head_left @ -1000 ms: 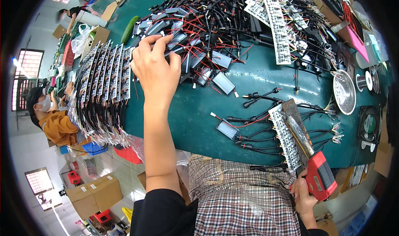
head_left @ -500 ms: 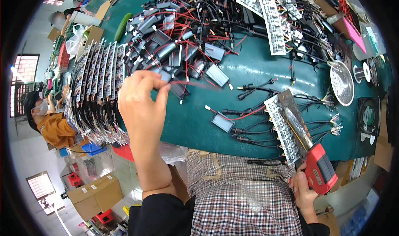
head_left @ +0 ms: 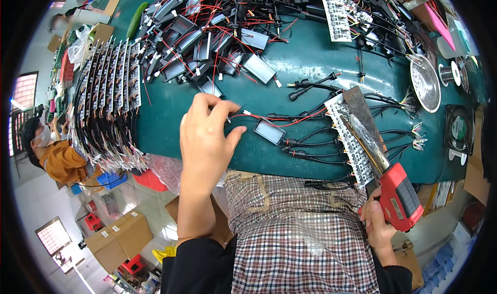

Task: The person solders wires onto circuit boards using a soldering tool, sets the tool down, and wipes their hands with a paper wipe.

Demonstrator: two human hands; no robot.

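My left hand (head_left: 208,133) hovers over the green table with thumb and forefinger apart. Beside those fingertips lie a red wire (head_left: 249,115) with a small white plug and a grey rectangular module (head_left: 269,132). The red wire runs right, toward a white circuit-board strip (head_left: 348,138). My right hand (head_left: 379,225) is closed round the handle of a red and black soldering gun (head_left: 399,198). The gun's metal barrel points up and left, over the strip. A dark flat metal bar (head_left: 362,110) lies across the strip's upper end. Black connector cables (head_left: 316,157) lead off the strip.
A heap of grey modules with red wires (head_left: 199,40) fills the far middle. Stacked boards with black cables (head_left: 106,92) stand at left. A metal dish (head_left: 425,84) and a solder spool (head_left: 449,74) are at right. A person (head_left: 59,154) sits at far left.
My left hand has moved right and nearer the grey module. Its fingers, pinching a red wire before, have parted. The view has shifted slightly; my right hand still grips the soldering gun.
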